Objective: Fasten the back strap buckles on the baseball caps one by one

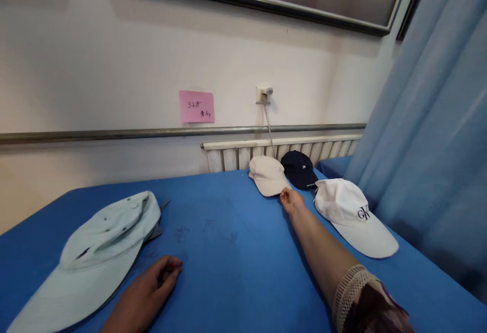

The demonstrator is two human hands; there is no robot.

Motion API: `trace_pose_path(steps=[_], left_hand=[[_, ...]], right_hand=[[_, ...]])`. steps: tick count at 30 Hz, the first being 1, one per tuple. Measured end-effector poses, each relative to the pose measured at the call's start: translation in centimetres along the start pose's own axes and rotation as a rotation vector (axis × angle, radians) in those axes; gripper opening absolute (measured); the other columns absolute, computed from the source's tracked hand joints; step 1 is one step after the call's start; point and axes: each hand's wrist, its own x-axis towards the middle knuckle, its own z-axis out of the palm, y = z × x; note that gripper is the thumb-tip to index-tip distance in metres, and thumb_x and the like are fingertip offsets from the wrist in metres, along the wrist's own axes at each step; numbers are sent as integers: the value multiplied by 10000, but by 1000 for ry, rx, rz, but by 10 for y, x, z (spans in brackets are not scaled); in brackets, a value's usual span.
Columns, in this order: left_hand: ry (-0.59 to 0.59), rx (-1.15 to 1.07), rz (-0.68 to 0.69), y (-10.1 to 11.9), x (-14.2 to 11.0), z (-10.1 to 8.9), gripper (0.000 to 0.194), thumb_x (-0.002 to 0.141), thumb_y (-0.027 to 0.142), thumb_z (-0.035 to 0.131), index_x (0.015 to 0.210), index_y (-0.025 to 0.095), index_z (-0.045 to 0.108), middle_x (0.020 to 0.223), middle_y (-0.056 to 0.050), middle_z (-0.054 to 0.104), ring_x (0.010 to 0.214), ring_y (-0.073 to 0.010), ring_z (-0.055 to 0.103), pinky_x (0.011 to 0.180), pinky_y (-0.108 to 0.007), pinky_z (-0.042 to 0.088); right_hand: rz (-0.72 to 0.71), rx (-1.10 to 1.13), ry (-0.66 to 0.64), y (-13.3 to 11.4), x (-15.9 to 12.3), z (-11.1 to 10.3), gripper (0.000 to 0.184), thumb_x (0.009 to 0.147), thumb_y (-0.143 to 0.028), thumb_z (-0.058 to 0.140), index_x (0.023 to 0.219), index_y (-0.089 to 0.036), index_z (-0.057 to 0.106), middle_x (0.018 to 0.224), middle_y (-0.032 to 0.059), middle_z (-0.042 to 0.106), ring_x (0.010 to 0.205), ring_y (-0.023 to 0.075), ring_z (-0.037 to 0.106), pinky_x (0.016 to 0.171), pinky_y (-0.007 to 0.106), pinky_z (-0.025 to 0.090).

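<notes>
A pale blue cap (95, 252) lies at the near left of the blue table (236, 252). My left hand (146, 292) rests on the cloth beside its brim, fingers curled loosely, holding nothing. My right arm stretches far forward. My right hand (292, 200) reaches the brim of a beige cap (268, 175) at the far edge, its fingers bent at the brim's edge; whether they grip it is not clear. A navy cap (300, 168) sits just right of the beige one. A white cap with a dark logo (353, 214) lies right of my forearm.
Behind the table stands a white wall with a radiator (281, 150), a metal rail, a pink note (197, 106) and a socket with a cable (264, 95). A blue curtain (437, 135) hangs along the right side.
</notes>
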Motion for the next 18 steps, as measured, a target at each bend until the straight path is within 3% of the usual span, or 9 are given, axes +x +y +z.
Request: trace_pose_path(steps=[8, 14, 16, 18], left_hand=[[11, 7, 31, 8, -6, 0, 332, 821, 499, 479, 918, 233, 651, 761, -15, 688, 728, -240, 655, 670, -328, 486], [83, -1, 77, 13, -15, 3, 277, 836, 427, 466, 908, 210, 622, 759, -26, 680, 713, -226, 643, 672, -323, 485], [161, 4, 74, 15, -19, -4, 275, 848, 412, 458, 938, 207, 616, 809, -40, 694, 755, -232, 656, 712, -330, 498], [313, 41, 45, 14, -22, -18, 281, 842, 392, 467, 991, 207, 616, 906, -63, 708, 849, -252, 669, 785, -345, 504]], right_hand=[[60, -50, 40, -2, -9, -4, 325, 941, -326, 584, 1216, -156, 562, 1199, 90, 594, 1002, 215, 622, 835, 412, 549], [71, -180, 12, 0, -37, -11, 294, 946, -326, 578, 1183, -152, 578, 1153, 85, 610, 950, 194, 633, 798, 376, 558], [50, -240, 6, 4, -53, -13, 268, 945, -318, 582, 1139, -133, 590, 1080, 73, 626, 876, 170, 640, 741, 335, 564], [17, -301, -5, 10, -72, -15, 172, 946, -244, 572, 1024, -95, 607, 917, 54, 642, 730, 129, 630, 635, 262, 543]])
